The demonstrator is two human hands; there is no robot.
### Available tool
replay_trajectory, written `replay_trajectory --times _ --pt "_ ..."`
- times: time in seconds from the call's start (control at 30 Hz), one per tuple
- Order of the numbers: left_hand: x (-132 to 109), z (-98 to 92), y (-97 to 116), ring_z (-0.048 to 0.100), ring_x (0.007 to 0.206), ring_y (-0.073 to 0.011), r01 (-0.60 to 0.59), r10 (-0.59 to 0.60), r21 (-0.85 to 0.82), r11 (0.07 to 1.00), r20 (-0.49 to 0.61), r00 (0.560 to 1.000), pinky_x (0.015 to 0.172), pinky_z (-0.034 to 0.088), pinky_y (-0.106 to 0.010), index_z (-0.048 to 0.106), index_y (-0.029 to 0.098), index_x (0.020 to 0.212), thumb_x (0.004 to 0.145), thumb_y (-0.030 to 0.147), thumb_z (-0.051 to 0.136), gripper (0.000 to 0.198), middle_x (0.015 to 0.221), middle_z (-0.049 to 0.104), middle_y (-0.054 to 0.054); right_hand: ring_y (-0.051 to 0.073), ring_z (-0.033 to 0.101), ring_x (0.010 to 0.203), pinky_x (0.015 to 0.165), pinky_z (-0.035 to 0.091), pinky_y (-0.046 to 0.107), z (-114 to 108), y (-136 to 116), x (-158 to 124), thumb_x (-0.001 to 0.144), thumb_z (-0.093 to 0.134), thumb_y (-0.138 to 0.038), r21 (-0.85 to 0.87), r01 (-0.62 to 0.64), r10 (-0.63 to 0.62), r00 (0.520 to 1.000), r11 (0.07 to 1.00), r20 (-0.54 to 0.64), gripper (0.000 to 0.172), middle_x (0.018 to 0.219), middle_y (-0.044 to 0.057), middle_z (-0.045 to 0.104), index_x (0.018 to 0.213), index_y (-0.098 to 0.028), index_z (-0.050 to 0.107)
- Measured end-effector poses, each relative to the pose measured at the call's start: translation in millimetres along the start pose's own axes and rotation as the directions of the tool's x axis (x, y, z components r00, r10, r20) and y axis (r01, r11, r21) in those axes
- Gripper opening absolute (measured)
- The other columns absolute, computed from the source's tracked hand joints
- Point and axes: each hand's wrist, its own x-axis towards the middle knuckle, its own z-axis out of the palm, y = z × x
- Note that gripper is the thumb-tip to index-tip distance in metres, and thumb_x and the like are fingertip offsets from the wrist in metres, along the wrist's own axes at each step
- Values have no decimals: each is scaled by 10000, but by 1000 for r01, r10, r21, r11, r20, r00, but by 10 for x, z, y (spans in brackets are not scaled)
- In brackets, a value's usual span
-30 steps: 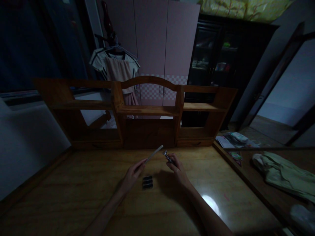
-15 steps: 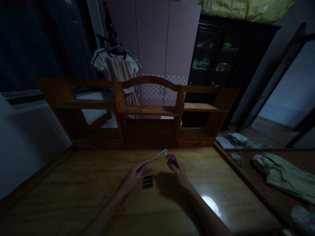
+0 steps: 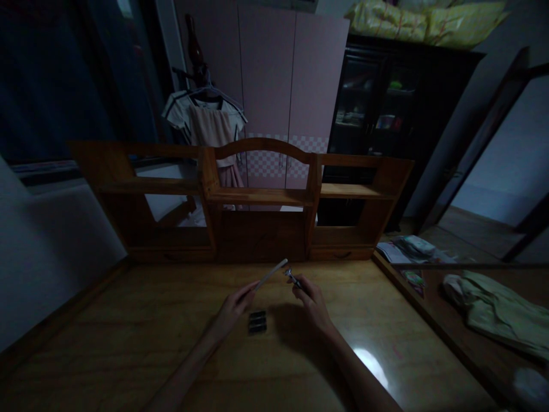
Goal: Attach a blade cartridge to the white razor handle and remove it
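Observation:
My left hand [image 3: 233,310] pinches a thin pale rod [image 3: 271,273] that slants up and to the right above the wooden desk [image 3: 128,337]. My right hand [image 3: 311,298] pinches a small metallic tool [image 3: 293,278] whose tip points toward the rod's far end; the two tips are close but apart. A small dark ribbed block [image 3: 257,321] lies on the desk just below and between my hands. The room is dim, so I cannot make out what the tool is.
A wooden shelf unit [image 3: 257,197] stands along the desk's back edge. Right of the desk a lower surface holds papers [image 3: 407,249] and a pale green cloth [image 3: 497,309]. Behind are a pink wardrobe [image 3: 278,86], hanging clothes [image 3: 208,123] and a dark cabinet [image 3: 386,109].
Half a second ago the rod's end touched the tool's tip; now they are slightly apart again. The view has tilted a little, shifting the scene downward.

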Motion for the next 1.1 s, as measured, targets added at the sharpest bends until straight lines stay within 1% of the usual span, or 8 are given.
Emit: replay_trajectory --times 0.07,0.13,0.27,0.43,0.6,0.77,0.93,1.1 --pt "-4 -6 9 472 1184 -229 1 0 -13 1000 57 998 1046 306 -393 570 193 1192 848 428 471 428 1249 556 -54 178 480 717 631 346 265 -2 14 0 797 471 -236 -10 0 0 1000 1000 -2 213 789 12 550 963 -197 597" --pt "-5 -17 18 471 1185 -232 7 -5 -21 1000 77 997 1046 306 -396 569 195 1195 849 430 472 429 1249 556 -54 177 486 718 632 344 263 -3 27 2 795 472 -231 -22 6 -6 1000 1000 -8 199 786 9 555 943 -197 601" --pt "1 -36 19 486 1168 -239 19 -18 -32 999 12 1000 1040 311 -403 578 189 1184 841 431 487 430 1234 567 -61 170 481 696 615 337 257 -4 43 7 796 475 -233 -36 8 -9 1000 999 -19 177 760 5 550 911 -188 601" --pt "2 -17 16 486 1169 -232 17 -9 -66 998 120 993 1032 322 -393 580 197 1183 846 434 479 424 1241 562 -61 172 483 715 628 341 256 -18 43 3 787 477 -227 -23 10 -10 1000 1000 -2 191 773 5 551 929 -191 601" --pt "-23 -10 72 480 1173 -229 40 -29 -108 993 98 995 1036 314 -384 574 188 1189 843 438 482 437 1254 551 -65 164 470 686 602 336 250 -29 70 12 773 477 -221 -6 7 -7 1000 1000 -29 200 733 1 525 923 -190 606" --pt "-34 7 111 479 1175 -235 71 -50 -134 988 155 987 1036 311 -389 578 189 1185 829 463 492 458 1244 559 -65 167 473 687 607 344 253 -30 85 23 767 472 -224 11 1 -1 1000 1000 -9 227 736 8 529 945 -183 609" --pt "-40 7 154 482 1170 -234 57 -42 -126 990 120 992 1039 303 -401 584 204 1177 836 435 489 422 1237 566 -55 158 456 680 602 340 246 -22 105 25 770 482 -224 32 -4 4 1000 999 4 221 727 2 506 947 -182 608" --pt "-45 2 187 481 1172 -243 63 -42 -137 989 148 988 1035 311 -404 588 187 1175 829 443 488 442 1241 562 -62 155 446 668 599 339 245 -23 131 24 777 477 -237 37 0 -1 1000 999 5 211 700 0 487 929 -176 611"
